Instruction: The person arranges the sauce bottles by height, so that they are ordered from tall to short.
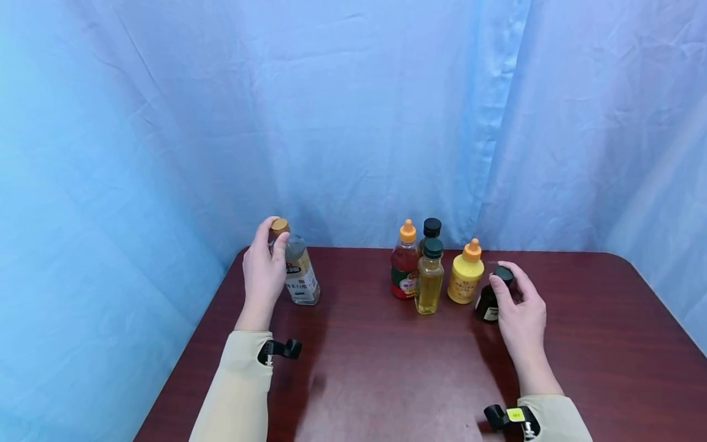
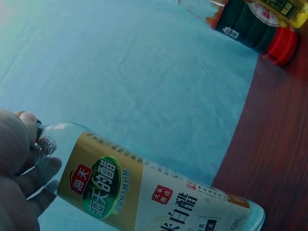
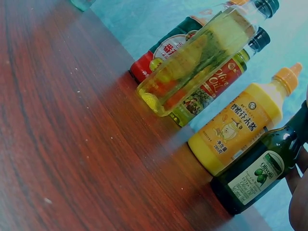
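My left hand (image 1: 264, 270) grips a clear glass vinegar bottle (image 1: 302, 279) by its neck, just under the tan cap. In the left wrist view the bottle's gold and white label (image 2: 120, 187) faces the camera, and fingers wrap round the neck. On the right side, my right hand (image 1: 521, 307) holds a small dark green olive oil bottle (image 1: 488, 304) near its cap, thumb and fingers on either side. Its pale label with olives (image 3: 257, 178) shows in the right wrist view. A yellow squeeze bottle (image 1: 465, 279) with an orange nozzle stands right beside it.
Left of the yellow bottle stand a square bottle of golden oil (image 1: 429, 285), a red sauce bottle (image 1: 404, 270) with an orange tip, and an olive oil bottle (image 3: 224, 79) partly hidden behind. Blue curtains (image 1: 359, 123) hang behind the dark wooden table (image 1: 375, 374).
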{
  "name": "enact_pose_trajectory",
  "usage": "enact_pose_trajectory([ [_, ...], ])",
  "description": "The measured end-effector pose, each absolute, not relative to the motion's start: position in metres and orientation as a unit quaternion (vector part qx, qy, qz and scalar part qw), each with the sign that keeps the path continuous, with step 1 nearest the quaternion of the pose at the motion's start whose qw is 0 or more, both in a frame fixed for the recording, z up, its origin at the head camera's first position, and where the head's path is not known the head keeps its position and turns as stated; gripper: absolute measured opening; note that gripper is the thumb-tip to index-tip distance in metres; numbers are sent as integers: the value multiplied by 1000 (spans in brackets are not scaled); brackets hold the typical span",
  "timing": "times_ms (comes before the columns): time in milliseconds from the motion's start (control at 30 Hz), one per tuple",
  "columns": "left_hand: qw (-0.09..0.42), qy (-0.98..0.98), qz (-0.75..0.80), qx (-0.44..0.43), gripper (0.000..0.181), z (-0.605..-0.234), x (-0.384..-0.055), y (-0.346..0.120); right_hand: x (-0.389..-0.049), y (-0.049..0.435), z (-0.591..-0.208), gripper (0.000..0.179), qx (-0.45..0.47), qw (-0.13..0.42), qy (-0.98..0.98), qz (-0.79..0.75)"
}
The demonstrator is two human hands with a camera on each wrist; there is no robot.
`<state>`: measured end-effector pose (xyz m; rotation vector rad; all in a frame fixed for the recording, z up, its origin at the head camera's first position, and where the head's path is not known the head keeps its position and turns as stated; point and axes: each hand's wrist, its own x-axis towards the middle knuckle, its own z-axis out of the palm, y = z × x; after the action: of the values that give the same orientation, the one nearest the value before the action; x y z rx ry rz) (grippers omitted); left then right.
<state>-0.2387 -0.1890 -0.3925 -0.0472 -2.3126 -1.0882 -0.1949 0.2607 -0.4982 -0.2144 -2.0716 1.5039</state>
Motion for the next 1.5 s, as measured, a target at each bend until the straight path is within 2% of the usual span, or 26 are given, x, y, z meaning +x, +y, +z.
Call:
enact_pose_trajectory([
  [933, 267, -868, -418, -15, 46, -393, -238, -190, -196, 261, -499, 39, -82, 277, -771, 567],
  [1167, 254, -858, -446, -10, 57, -391, -233, -190, -195, 261, -498, 39, -85, 268, -773, 568],
  [1300, 295, -852, -432, 3, 63, -391, -225, -185, -193, 260, -499, 38, -89, 267, -777, 563],
  [1500, 414, -815, -404, -29, 53, -384, -213, -169, -194, 260, -499, 38, -92, 266, -778, 562],
])
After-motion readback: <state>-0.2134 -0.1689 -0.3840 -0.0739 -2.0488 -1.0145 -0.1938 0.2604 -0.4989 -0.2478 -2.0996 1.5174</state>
